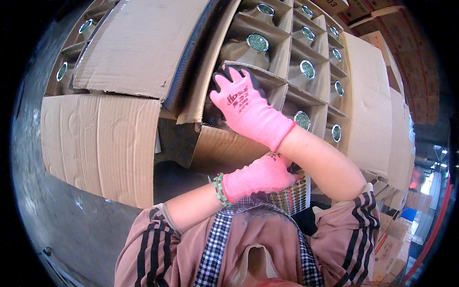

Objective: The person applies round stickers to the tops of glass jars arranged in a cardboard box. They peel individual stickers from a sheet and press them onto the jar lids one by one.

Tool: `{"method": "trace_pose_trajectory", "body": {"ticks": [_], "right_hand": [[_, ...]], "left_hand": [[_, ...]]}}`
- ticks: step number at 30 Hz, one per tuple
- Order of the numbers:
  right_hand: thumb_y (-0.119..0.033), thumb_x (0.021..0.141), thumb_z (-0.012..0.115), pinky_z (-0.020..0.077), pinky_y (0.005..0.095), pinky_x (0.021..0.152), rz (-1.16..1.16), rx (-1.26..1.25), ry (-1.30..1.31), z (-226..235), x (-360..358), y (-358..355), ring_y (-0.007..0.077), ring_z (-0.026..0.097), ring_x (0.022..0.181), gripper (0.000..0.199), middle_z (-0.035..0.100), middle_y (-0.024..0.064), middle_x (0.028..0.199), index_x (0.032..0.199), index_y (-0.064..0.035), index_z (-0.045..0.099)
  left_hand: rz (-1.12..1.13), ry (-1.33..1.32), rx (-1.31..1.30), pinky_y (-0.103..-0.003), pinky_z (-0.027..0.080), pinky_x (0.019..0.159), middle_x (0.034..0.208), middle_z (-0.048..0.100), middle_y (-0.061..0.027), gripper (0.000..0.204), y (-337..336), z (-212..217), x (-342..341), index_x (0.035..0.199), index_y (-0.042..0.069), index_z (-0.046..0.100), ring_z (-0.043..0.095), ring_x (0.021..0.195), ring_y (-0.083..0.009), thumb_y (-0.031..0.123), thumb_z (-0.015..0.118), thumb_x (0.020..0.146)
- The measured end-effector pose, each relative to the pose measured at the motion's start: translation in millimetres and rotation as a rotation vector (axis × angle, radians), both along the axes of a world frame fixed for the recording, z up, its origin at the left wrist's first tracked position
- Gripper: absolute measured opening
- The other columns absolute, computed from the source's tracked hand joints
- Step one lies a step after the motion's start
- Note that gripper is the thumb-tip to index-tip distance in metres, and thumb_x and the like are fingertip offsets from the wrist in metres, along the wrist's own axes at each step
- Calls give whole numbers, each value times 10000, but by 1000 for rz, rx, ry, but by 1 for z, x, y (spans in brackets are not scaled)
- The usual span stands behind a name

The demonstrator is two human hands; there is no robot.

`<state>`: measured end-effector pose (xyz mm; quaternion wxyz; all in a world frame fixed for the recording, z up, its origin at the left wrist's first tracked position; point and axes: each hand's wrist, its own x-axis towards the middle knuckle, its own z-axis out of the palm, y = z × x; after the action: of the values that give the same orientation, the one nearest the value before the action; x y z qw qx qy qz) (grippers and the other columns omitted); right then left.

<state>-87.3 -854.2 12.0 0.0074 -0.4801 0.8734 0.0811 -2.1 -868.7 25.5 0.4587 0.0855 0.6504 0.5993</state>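
My right hand (246, 107), in a pink glove with dark-coated fingers, reaches into a front-left compartment of an open carton (363, 110). Its fingers bend downward there, and what they grip, if anything, is hidden. Beyond it stands a glass bottle (258, 43) with a round, greenish mouth, upright between cardboard dividers (287, 57). Another bottle (302, 120) is just right of that wrist. Nearer my body, my left hand (260, 177), also pink-gloved, is closed at the top of a sheet of small oval stickers (292, 197). Its fingertips are partly hidden beneath my right forearm.
At left is a second carton (100, 138) with raised flaps, holding glass bottles (62, 71) too. A large cardboard flap (138, 43) leans between the two cartons. Stacked brown boxes (406, 52) rise at the far right. Grey floor (71, 210) shows at lower left.
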Motion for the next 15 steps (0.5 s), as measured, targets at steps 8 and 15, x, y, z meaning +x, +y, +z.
{"method": "trace_pose_trajectory", "body": {"ticks": [8,15], "right_hand": [[-44,592,670,316,355,934,-503,-798,-169,126,44,121,248,444,1089,480,512,125,1107,1045,-10,517],[42,619,657,411,199,664,-1064,-1137,-548,92,84,181,74,495,741,326,539,17,806,921,31,536]], "left_hand": [[695,330,359,-205,422,669,813,577,-24,264,-5,-22,-1,946,-8,561,500,757,-56,103,640,719],[899,99,619,-201,407,715,836,559,-3,205,-12,-4,-8,911,-18,561,499,775,-67,76,627,742]]}}
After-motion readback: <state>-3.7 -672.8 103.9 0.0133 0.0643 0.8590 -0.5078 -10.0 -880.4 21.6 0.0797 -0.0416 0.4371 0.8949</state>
